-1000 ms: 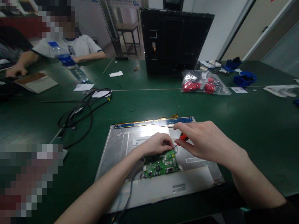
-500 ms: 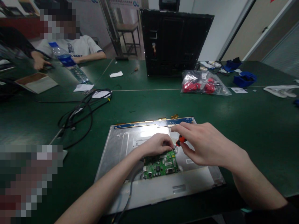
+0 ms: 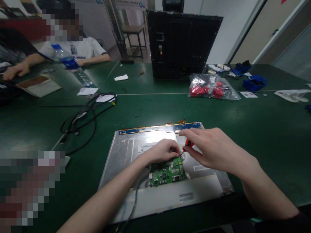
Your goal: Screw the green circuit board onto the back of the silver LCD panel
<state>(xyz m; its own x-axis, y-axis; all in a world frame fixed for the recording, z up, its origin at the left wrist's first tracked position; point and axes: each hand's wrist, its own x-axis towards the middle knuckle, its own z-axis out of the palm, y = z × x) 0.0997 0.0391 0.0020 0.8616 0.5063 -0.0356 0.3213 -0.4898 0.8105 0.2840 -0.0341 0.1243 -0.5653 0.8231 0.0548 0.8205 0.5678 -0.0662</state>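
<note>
A green circuit board [image 3: 167, 173] lies on the metal back of a display panel [image 3: 123, 152], with a blue strip board [image 3: 145, 129] along the panel's far edge. My right hand [image 3: 211, 147] grips a red-and-black screwdriver [image 3: 188, 144], its shaft slanting down to the board's upper right corner. Close to that tip, my left hand [image 3: 165, 150] has its thumb and fingers curled together at the board's far edge. Whatever they pinch is too small or hidden to name. A grey cable [image 3: 136, 197] runs from the board's left side toward me.
Black cables [image 3: 91, 108] lie in a tangle to the left. Beyond are a bag of red parts [image 3: 213, 89], an upright black display housing [image 3: 182, 45] and a tilted water bottle [image 3: 73, 66]. Across the green table [image 3: 150, 108] sits another person [image 3: 89, 48].
The screwdriver handle has turned a little within my right hand, whose fingers have shifted slightly. My left hand stays in place. Across the table, the other person's hand has moved left.
</note>
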